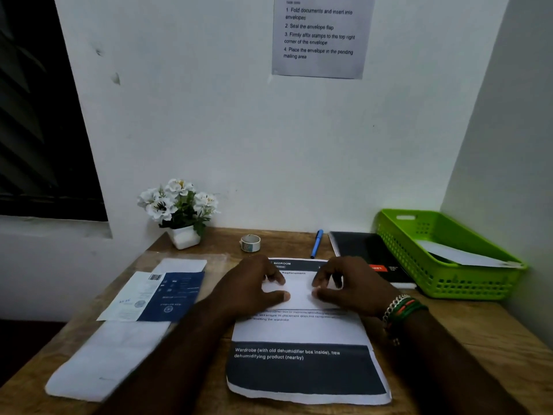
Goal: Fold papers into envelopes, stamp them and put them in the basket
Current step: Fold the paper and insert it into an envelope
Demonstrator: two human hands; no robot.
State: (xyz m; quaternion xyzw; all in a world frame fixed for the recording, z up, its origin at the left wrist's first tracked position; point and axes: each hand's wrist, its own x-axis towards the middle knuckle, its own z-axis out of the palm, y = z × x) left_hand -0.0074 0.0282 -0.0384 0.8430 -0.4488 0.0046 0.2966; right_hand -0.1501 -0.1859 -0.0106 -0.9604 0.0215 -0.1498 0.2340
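A printed paper (302, 333) with dark bands lies flat on the wooden desk in front of me. A smaller white folded sheet (299, 290) rests on its upper part. My left hand (254, 287) and my right hand (353, 284) both press on that folded sheet, thumbs and fingertips pinching its edges from either side. White envelopes (110, 357) lie at the left, with a blue and white printed packet (161, 295) beside them. The green basket (484, 283) stands at the right with a white envelope (460, 254) inside. A roll of stamps or tape (250, 242) sits behind the paper.
A pot of white flowers (179, 211) stands at the back left of the desk (466, 333). A blue pen (316, 243) and a black notebook (368, 253) lie at the back right. An instruction sheet (320, 34) hangs on the wall. Walls close in behind and to the right.
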